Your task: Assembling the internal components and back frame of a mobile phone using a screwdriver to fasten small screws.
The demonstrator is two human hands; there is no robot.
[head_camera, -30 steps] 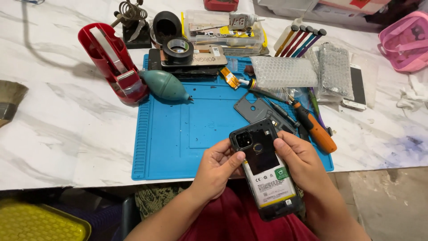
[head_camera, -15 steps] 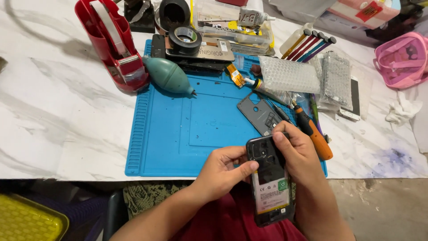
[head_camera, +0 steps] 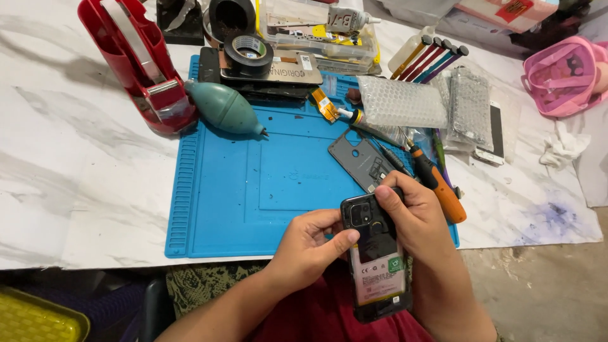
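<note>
Both hands grip my opened phone (head_camera: 375, 256) over the bench (head_camera: 76, 190) edge — left hand (head_camera: 310, 244) pinching its side, right hand (head_camera: 411, 221) closed over the top — a slip could drop it.

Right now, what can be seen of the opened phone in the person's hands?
The opened phone is a dark smartphone with its back cover off, rear side up. A black camera module sits at its top; below lies a pale battery with a small green sticker. It is held lengthwise over the person's lap, at the near edge of the blue work mat. The left hand grips its left edge, thumb by the cameras; the right hand wraps its top right.
</note>
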